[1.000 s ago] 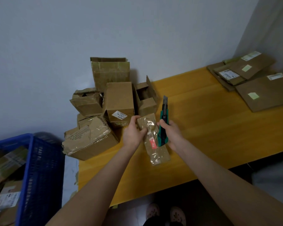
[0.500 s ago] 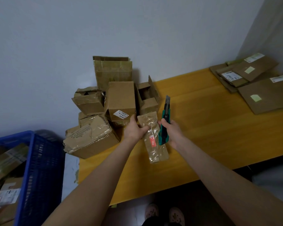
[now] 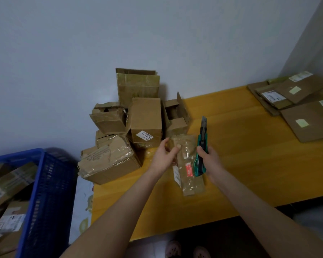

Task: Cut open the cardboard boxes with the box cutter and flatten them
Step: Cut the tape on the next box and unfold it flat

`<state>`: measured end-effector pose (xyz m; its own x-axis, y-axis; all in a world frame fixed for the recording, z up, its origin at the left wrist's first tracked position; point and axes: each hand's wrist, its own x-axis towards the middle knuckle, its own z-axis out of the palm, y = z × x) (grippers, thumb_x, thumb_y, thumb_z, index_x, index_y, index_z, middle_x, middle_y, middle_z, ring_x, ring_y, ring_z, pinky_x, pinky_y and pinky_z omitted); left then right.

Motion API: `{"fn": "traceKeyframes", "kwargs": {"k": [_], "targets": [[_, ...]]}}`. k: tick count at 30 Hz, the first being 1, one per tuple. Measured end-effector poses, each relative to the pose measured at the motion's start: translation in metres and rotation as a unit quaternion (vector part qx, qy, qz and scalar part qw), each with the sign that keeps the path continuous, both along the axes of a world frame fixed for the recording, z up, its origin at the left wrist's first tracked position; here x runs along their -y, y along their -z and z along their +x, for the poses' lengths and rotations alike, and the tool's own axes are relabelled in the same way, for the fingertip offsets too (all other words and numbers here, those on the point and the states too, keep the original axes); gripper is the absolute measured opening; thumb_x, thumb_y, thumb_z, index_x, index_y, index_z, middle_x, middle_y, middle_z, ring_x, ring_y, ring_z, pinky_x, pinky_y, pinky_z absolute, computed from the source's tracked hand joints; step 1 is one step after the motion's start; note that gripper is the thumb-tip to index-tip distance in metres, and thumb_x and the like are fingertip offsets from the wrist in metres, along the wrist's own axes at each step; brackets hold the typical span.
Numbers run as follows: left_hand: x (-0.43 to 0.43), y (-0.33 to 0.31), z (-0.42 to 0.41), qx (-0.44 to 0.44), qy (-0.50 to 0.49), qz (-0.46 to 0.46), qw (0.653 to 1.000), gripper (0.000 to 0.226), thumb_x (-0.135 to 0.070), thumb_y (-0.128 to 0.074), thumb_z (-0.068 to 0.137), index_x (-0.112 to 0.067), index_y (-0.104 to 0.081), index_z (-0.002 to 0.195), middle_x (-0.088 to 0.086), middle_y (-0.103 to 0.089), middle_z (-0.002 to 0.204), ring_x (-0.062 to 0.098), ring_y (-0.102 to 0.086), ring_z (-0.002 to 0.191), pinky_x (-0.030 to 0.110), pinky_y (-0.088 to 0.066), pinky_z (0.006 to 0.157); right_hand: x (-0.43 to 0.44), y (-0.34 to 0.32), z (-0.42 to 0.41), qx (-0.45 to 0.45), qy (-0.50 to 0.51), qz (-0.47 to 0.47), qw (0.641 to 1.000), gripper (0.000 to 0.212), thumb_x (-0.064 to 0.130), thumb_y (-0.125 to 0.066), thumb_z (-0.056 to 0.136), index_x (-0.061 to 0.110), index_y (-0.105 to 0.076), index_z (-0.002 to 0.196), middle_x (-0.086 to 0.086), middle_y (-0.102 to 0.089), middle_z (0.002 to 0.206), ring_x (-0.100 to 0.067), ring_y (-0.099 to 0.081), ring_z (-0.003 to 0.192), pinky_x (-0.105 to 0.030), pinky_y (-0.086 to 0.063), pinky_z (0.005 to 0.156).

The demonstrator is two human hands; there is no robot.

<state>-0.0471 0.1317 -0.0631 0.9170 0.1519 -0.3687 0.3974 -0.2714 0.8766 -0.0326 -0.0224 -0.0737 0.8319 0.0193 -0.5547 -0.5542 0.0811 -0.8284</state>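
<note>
Box and box cutter stay held.

left hand grips taped box, blurred | right hand holds box cutter, blade up

The yellow wooden table runs left to right against the wall. At its far left end sits a heap of cardboard boxes (taped, some crushed, one open-topped). Far right, flattened cardboard sheets lie overlapping, labels up.
</note>
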Motion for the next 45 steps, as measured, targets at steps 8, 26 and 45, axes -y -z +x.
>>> {"fn": "traceKeyframes", "kwargs": {"k": [8,26,45], "targets": [[0.012,0.019,-0.019,-0.065,-0.069,-0.145,0.985,0.025,-0.024,-0.056,0.097,-0.022,-0.051,0.121,0.013,-0.061,0.115,0.014,-0.064,0.084,0.022,-0.055,0.065,-0.005,0.004,-0.003,0.041,-0.007,-0.089,0.995,0.042,0.023,-0.056,0.096,0.011,-0.042,0.134,-0.001,-0.052,0.114,-0.022,-0.053,0.104,-0.033,-0.044,0.083],[0.009,-0.004,-0.009,0.047,0.079,0.069,0.993,0.079,-0.062,-0.061,0.080,-0.051,-0.019,0.146,-0.001,-0.044,0.142,0.017,-0.049,0.125,0.043,-0.046,0.101,0.001,0.008,-0.010,0.052,0.006,-0.081,0.995,0.027,0.011,-0.061,0.092,0.012,-0.052,0.117,-0.008,-0.065,0.102,-0.019,-0.063,0.086,-0.035,-0.052,0.074],[0.005,0.011,-0.020,-0.040,0.030,0.007,0.999,0.039,-0.022,-0.063,0.092,-0.015,-0.046,0.127,0.006,-0.062,0.116,0.019,-0.066,0.095,0.036,-0.058,0.080,-0.006,0.007,-0.016,0.077,-0.028,-0.117,0.990,0.036,0.014,-0.062,0.091,0.015,-0.051,0.125,0.000,-0.058,0.111,-0.017,-0.054,0.101,-0.030,-0.042,0.081]]}}
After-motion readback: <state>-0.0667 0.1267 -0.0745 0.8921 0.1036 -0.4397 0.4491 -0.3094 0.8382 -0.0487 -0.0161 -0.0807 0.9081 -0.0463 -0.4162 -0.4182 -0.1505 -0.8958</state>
